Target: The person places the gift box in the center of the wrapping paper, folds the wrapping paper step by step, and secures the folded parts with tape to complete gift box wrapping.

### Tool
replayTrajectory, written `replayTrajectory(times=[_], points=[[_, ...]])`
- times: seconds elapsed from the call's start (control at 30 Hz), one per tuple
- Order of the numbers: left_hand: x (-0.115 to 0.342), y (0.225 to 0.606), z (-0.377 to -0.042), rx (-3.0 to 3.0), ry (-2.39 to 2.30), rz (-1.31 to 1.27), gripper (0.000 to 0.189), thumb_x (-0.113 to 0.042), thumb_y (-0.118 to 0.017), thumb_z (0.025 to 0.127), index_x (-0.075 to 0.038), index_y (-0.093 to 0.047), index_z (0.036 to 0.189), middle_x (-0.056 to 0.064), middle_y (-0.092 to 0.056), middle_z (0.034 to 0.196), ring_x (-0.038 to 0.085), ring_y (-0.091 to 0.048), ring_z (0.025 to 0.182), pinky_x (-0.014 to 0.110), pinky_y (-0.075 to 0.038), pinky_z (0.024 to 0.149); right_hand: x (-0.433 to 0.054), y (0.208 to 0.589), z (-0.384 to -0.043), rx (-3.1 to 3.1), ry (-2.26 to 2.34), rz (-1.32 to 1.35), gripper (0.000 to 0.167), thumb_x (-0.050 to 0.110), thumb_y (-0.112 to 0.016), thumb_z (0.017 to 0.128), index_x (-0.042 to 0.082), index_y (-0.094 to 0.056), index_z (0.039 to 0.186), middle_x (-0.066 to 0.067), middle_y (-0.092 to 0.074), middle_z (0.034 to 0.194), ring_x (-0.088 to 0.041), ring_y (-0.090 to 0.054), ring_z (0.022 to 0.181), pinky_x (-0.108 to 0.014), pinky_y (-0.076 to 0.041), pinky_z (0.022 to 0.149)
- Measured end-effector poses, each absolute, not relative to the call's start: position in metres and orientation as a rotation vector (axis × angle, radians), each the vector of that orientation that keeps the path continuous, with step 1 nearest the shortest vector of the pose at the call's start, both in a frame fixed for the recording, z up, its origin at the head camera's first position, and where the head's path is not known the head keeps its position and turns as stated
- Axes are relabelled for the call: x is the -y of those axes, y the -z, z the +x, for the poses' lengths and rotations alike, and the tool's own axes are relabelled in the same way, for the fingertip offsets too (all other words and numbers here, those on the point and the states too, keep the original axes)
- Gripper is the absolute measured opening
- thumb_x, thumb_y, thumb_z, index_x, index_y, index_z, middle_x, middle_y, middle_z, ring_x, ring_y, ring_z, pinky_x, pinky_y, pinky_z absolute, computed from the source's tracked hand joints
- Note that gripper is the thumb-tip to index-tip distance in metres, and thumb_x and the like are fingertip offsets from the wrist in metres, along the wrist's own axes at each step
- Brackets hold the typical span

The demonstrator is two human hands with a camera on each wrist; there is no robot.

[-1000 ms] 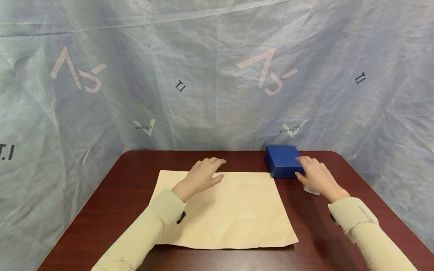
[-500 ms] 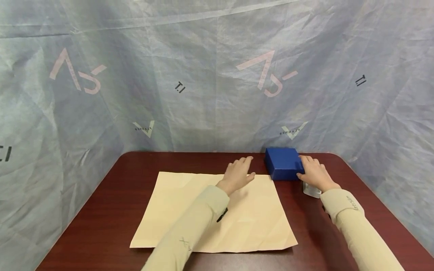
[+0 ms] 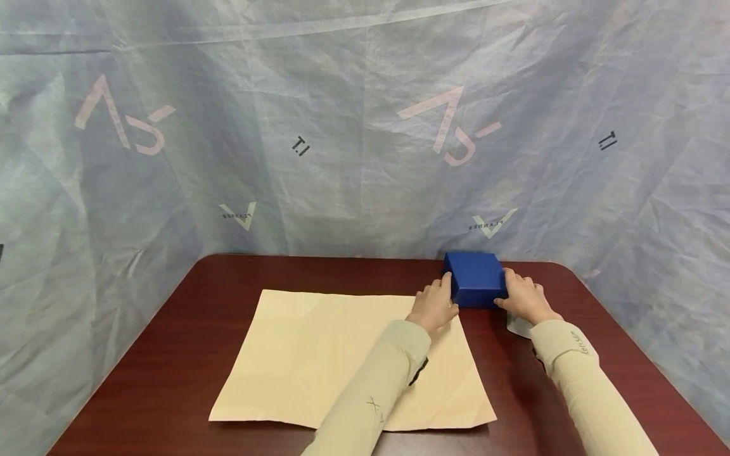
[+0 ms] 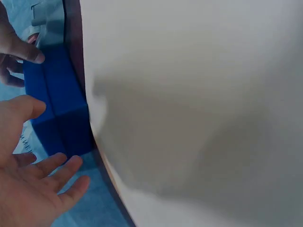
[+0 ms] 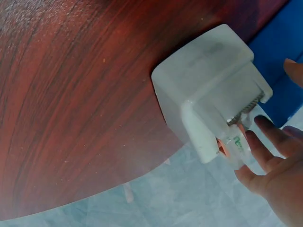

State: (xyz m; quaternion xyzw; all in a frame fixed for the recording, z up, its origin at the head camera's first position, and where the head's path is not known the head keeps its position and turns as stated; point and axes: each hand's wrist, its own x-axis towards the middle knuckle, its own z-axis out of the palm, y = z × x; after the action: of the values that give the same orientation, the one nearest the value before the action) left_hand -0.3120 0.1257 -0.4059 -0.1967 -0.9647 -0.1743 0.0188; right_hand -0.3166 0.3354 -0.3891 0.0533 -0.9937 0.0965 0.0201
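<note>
A blue box lies at the back right of the table, between my two hands. My left hand is at its left side, and in the left wrist view the fingers are spread around the near end of the box. Whether they touch it I cannot tell. At the right side my right hand has its thumb by the front face; in the left wrist view that thumb appears to touch the box. A whitish tape dispenser with a toothed cutter and a roll of tape stands close beside the right hand, which partly hides it in the head view.
A large cream sheet of paper with light creases covers the middle of the dark red wooden table; its right edge reaches close to the box. Grey printed cloth hangs behind the table and along both sides.
My left hand has moved right across the paper to the box's left side. My right hand has come slightly inward to the box's right side. The box stays in place.
</note>
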Motion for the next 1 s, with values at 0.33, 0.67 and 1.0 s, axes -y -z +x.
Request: replayTrajectory(times=[0.33,0.67,1.0], points=[[-0.14,0.414,-0.313,3.056,0.638,-0.624,0.072,-0.032,-0.055,0.09,-0.013,-0.015,0.147,0.001,-0.045,0.138,0.019,-0.048,0.122,0.035,-0.039,0.099,-0.337,0.391,-0.32,3.073,-0.312,0.137,0.078,0.023,-0.067,0.082,-0.016,-0.025,0.134,-0.039,-0.036,0.13,-0.054,-0.033,0.112,-0.062,-0.027,0.084],[-0.148,0.415,-0.316,3.136,0.675,-0.476,0.078,-0.032,-0.057,0.089,-0.018,-0.009,0.148,-0.003,-0.047,0.137,0.019,-0.05,0.119,0.036,-0.037,0.1,-0.338,0.391,-0.32,3.111,-0.321,0.109,0.083,0.022,-0.069,0.08,-0.016,-0.021,0.136,-0.041,-0.038,0.127,-0.054,-0.03,0.114,-0.063,-0.021,0.088],[-0.157,0.412,-0.314,3.095,0.862,-0.415,0.072,-0.024,-0.054,0.091,-0.014,-0.011,0.148,0.005,-0.048,0.134,0.023,-0.054,0.113,0.035,-0.045,0.09,-0.339,0.394,-0.319,3.063,-0.348,0.14,0.076,0.017,-0.068,0.081,-0.017,-0.025,0.134,-0.04,-0.041,0.126,-0.055,-0.031,0.115,-0.068,-0.011,0.093]])
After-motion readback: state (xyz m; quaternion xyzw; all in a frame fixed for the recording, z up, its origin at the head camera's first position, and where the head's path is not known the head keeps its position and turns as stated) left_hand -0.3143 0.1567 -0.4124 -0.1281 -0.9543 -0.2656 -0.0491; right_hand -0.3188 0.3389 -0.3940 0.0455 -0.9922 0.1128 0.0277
